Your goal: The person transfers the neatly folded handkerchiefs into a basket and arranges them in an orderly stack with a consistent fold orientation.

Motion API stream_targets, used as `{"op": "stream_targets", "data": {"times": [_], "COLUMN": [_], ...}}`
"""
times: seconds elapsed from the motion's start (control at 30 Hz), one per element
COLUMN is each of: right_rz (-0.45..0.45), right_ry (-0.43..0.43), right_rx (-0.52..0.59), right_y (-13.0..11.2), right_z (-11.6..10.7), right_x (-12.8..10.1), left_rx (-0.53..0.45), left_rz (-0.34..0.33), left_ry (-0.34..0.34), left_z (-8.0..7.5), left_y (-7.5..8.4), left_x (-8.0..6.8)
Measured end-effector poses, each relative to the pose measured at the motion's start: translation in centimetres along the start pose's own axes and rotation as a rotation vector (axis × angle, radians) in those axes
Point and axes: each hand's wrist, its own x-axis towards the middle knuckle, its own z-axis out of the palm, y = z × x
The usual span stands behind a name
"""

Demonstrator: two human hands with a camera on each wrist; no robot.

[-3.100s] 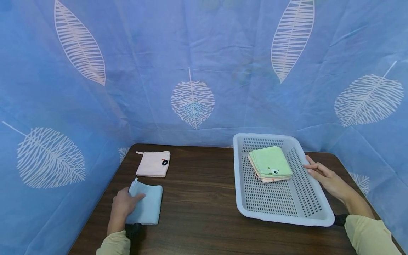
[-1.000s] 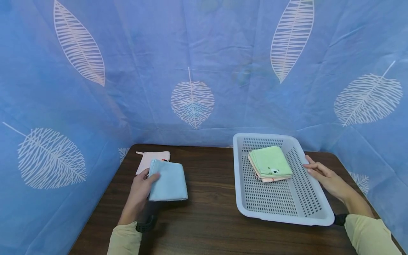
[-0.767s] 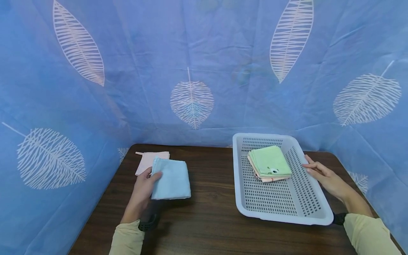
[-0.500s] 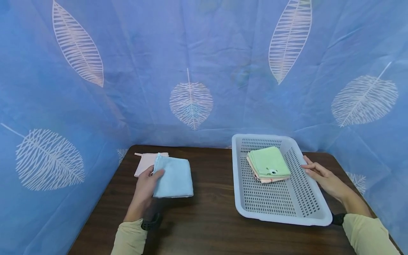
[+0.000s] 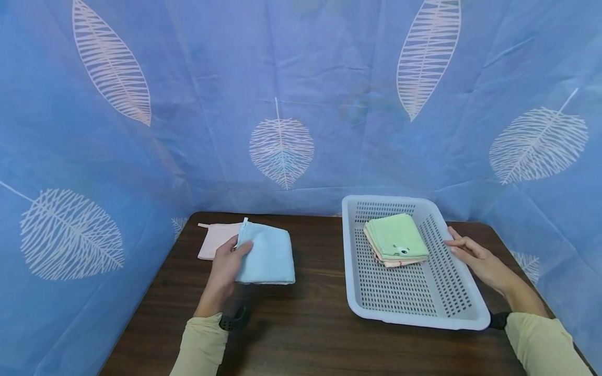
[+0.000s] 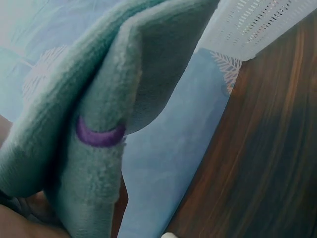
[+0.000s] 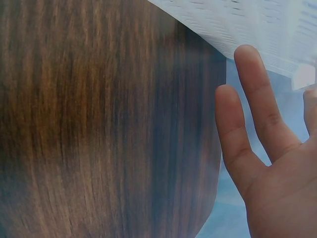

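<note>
My left hand (image 5: 227, 266) pinches a folded light blue hand towel (image 5: 267, 256) by its left edge, thumb on top, and holds it up over the table. Close up in the left wrist view, the towel (image 6: 99, 168) hangs in thick folds with a purple stitched mark. A folded pale pink towel (image 5: 217, 241) lies behind, partly covered by the blue one. My right hand (image 5: 479, 263) rests at the right rim of a white plastic basket (image 5: 355, 308). In the right wrist view, two of its fingers (image 7: 230, 116) stretch out straight beneath the basket wall.
Inside the basket lies a small stack of folded towels, a green one (image 5: 397, 237) with an animal face on top. The dark wood table (image 5: 320, 339) backs onto a blue leaf-print curtain (image 5: 211, 130).
My left hand took up the blue towel from the table's left side and carried it right and away from me, over part of the pink towel. The right hand and basket stay put.
</note>
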Motion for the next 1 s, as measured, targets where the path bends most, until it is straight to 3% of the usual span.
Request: {"op": "stream_targets", "data": {"times": [0.2,0.77,1.0], "right_rz": [-0.025,-0.007,0.031], "right_ry": [0.003,-0.002,-0.007], "right_rx": [-0.002,-0.001,-0.016], "right_y": [-0.1,-0.4,-0.3], "right_z": [-0.2,-0.1,-0.1], "right_x": [0.0,0.0,0.0], "left_rx": [-0.016,-0.063,-0.046], "left_rz": [0.043,0.046,0.082], "left_ry": [-0.011,-0.038,-0.071], "left_z": [0.8,3.3,4.8], "left_y": [0.6,2.2,3.1], "left_x": [0.2,0.7,0.5]}}
